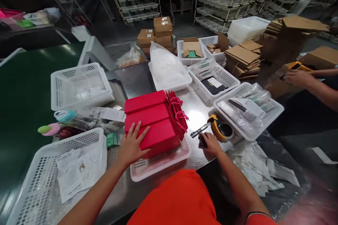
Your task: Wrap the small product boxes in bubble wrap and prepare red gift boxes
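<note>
A stack of red paper gift bags (150, 112) with red cord handles lies across a white plastic basket (161, 170). My left hand (133, 146) rests on the bags' near side with its fingers spread. On the metal table to the right, my right hand (211, 145) is closed on a small black object (202, 141), largely covered by the fingers. Just beyond that hand lies a utility knife (200, 130). An orange and black tape dispenser (219, 128) sits right beside it.
White baskets with bubble-wrapped goods (248, 110) and a black packet (213, 83) stand at right. Another basket (99, 154) with plastic packets is at left, near a green conveyor (39, 77). Cardboard stacks (243, 58) stand behind. A co-worker's hand (298, 77) is at far right.
</note>
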`<action>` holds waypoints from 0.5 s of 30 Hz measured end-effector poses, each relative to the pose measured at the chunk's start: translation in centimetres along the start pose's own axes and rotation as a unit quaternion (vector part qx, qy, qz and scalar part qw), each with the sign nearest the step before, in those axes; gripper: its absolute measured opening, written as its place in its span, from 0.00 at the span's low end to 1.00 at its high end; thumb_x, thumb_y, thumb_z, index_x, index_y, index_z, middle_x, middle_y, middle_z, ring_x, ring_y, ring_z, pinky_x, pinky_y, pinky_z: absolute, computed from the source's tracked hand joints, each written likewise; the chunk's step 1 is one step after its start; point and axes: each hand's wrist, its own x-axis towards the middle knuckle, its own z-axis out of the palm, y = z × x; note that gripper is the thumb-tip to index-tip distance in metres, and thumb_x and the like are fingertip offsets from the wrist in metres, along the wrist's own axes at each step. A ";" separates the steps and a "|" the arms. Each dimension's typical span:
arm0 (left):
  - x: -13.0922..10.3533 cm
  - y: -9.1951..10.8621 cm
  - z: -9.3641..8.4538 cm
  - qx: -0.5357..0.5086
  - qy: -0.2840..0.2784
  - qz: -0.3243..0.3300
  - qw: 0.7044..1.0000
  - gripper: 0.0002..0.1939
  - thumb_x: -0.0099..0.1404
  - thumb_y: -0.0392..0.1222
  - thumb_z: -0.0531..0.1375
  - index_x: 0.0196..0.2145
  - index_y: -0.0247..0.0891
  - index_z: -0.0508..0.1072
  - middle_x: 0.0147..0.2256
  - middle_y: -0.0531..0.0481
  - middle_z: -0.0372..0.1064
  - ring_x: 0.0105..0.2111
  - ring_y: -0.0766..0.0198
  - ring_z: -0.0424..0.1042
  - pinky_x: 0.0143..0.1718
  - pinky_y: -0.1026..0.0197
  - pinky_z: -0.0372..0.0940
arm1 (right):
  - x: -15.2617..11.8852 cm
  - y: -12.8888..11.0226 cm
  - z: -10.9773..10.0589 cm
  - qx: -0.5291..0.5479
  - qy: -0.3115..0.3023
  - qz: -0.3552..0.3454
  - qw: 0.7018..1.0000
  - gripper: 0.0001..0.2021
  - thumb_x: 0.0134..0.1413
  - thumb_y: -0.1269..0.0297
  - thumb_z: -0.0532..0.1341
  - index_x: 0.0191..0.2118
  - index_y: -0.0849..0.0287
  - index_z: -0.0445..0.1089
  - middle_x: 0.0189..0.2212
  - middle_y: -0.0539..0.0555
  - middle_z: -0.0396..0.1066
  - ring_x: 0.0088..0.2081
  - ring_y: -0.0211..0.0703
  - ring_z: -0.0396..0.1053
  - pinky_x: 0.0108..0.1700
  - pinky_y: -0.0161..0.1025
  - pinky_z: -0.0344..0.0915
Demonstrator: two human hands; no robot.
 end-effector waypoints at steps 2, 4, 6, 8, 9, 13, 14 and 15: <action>0.9 -0.2 -0.4 -0.003 -0.007 0.003 1.000 0.43 0.61 0.52 0.67 0.70 0.45 0.60 0.74 0.35 0.43 0.73 0.35 0.44 0.61 0.36 0.60 | 0.3 0.0 -0.2 -0.009 0.011 0.006 1.000 0.38 0.53 0.56 0.68 0.68 0.59 0.59 0.61 0.66 0.65 0.61 0.62 0.62 0.59 0.53 0.60; 2.0 -0.4 -0.7 -0.008 -0.014 -0.001 1.000 0.43 0.62 0.52 0.67 0.71 0.45 0.59 0.74 0.35 0.42 0.73 0.35 0.44 0.61 0.37 0.60 | 0.5 0.0 -0.2 -0.014 0.023 0.019 0.999 0.38 0.54 0.54 0.68 0.68 0.59 0.59 0.61 0.67 0.65 0.61 0.63 0.61 0.59 0.54 0.60; 3.4 -0.7 -1.0 -0.013 -0.020 -0.015 1.000 0.43 0.63 0.52 0.66 0.71 0.45 0.58 0.74 0.35 0.41 0.73 0.35 0.44 0.63 0.35 0.58 | 0.7 0.2 -0.2 -0.018 0.032 0.034 0.999 0.39 0.54 0.53 0.68 0.68 0.58 0.59 0.61 0.67 0.65 0.61 0.64 0.62 0.58 0.53 0.61; 5.0 -0.9 -1.2 -0.014 -0.020 -0.031 0.999 0.43 0.63 0.53 0.66 0.71 0.46 0.57 0.74 0.35 0.40 0.73 0.34 0.43 0.64 0.31 0.54 | 0.8 0.3 -0.1 -0.021 0.037 0.043 0.998 0.38 0.53 0.54 0.68 0.68 0.57 0.60 0.60 0.66 0.66 0.60 0.63 0.63 0.57 0.52 0.62; 5.6 -1.1 -1.2 -0.016 -0.018 -0.036 0.999 0.43 0.63 0.54 0.66 0.71 0.46 0.56 0.74 0.35 0.40 0.73 0.34 0.42 0.65 0.29 0.52 | 0.8 0.3 0.0 -0.021 0.037 0.044 0.998 0.38 0.52 0.55 0.68 0.67 0.57 0.61 0.60 0.66 0.66 0.60 0.63 0.64 0.56 0.52 0.63; 6.8 -1.2 -1.4 -0.041 -0.007 -0.047 0.998 0.45 0.61 0.56 0.68 0.71 0.48 0.56 0.74 0.34 0.41 0.73 0.33 0.43 0.66 0.24 0.46 | 0.9 0.8 1.0 -0.020 0.052 0.038 0.998 0.34 0.52 0.56 0.65 0.64 0.58 0.64 0.58 0.67 0.67 0.59 0.62 0.67 0.57 0.52 0.66; 6.6 -1.1 -1.2 -0.047 0.007 -0.045 0.998 0.45 0.61 0.55 0.68 0.71 0.48 0.57 0.74 0.34 0.43 0.72 0.33 0.44 0.66 0.23 0.45 | 1.1 1.1 1.4 -0.023 0.070 0.037 0.997 0.33 0.52 0.55 0.64 0.63 0.59 0.65 0.58 0.68 0.67 0.59 0.63 0.67 0.57 0.54 0.67; 6.1 -0.8 -0.9 -0.051 0.031 -0.046 0.997 0.44 0.61 0.55 0.68 0.70 0.47 0.58 0.73 0.34 0.45 0.72 0.34 0.45 0.66 0.23 0.43 | 1.2 1.4 1.8 -0.028 0.096 0.034 0.994 0.31 0.52 0.55 0.62 0.62 0.58 0.67 0.58 0.68 0.67 0.59 0.64 0.67 0.57 0.55 0.67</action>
